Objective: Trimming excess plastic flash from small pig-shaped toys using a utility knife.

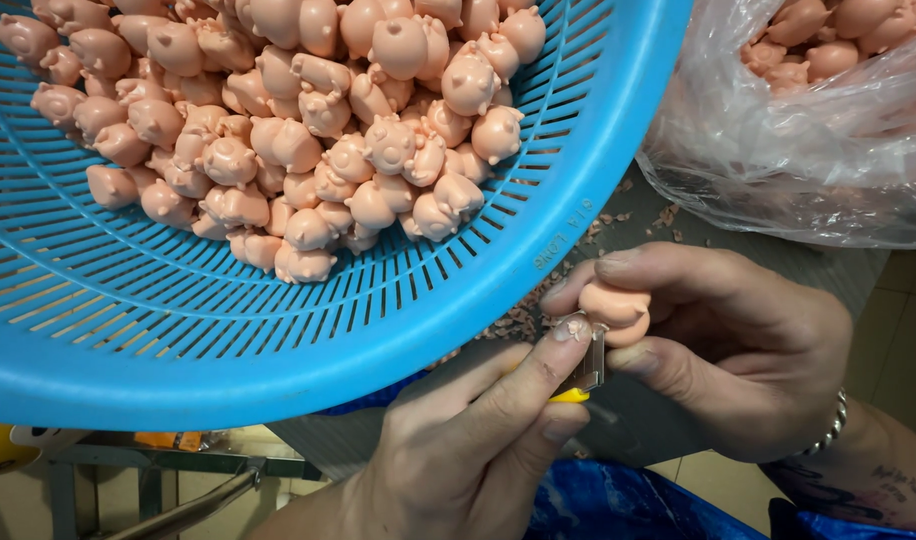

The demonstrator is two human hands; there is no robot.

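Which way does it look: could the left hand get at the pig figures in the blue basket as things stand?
Probably not at once: the left hand grips a small blade and sits below the blue basket rim. The pig figures lie uncovered, though.

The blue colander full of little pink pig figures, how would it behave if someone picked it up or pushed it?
The blue colander looks like stiff moulded plastic, so it should probably keep its shape. The pink pig figures are heaped loosely, so they would likely slide or roll when tilted. The load sits off-centre, so it may tip that way.
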